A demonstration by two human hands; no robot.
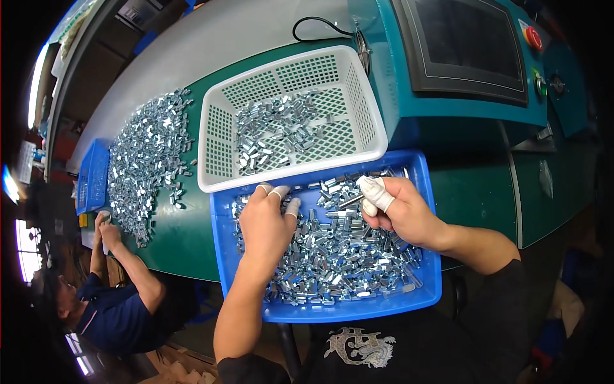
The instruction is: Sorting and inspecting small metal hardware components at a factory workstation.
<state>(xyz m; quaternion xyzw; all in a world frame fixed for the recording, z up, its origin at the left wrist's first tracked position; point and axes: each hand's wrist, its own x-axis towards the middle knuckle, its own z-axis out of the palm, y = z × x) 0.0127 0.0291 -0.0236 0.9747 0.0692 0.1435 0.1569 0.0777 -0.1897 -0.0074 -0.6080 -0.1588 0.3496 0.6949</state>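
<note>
Near the far left wall of a blue tray [220, 256], my left hand [265, 224] hovers over small metal pieces. White finger cots cover its fingertips, which are apart, and I see nothing between them. My right hand [400, 208], also in finger cots, pinches a slim dark metal rod [351, 202] above the tray's far right part. The rod points left and slightly down toward the pieces. Many shiny, short metal pieces [339, 269], shaped like elongated nuts, fill the tray. Beyond it, a white perforated basket [208, 144] holds more of them.
A big heap of metal pieces [147, 160] lies on the green table [179, 246] to the left. Past it stands a blue basket [93, 176], close to a co-worker's hands [105, 227]. A teal machine [396, 83] with a screen [470, 48] and a red button [533, 37] occupies the far right.
</note>
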